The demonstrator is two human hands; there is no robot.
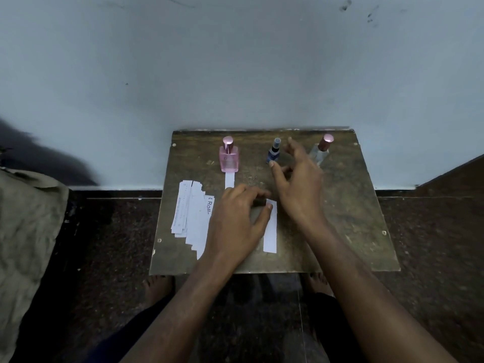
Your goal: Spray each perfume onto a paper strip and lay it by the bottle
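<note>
Under my view, two bare feet (157, 286) stand on dark speckled floor (432, 244) below a worn brown board table (340, 218) set against a pale blue-grey wall (235, 61). I see the left hand (235, 221) low over the table, fingers curled, thumb tip pinching the top of one white paper strip (270, 231). Left of it: a fanned stack of strips (192, 216), count unclear. My right hand (298, 179) hovers ahead, fingers spread, holding nothing, near the blue bottle (272, 153). Three bottles in the back row: pink bottle (229, 155) with a second strip (229, 180) just before it, blue, clear bottle (320, 150). Crumpled cloth (28, 218) far left.
</note>
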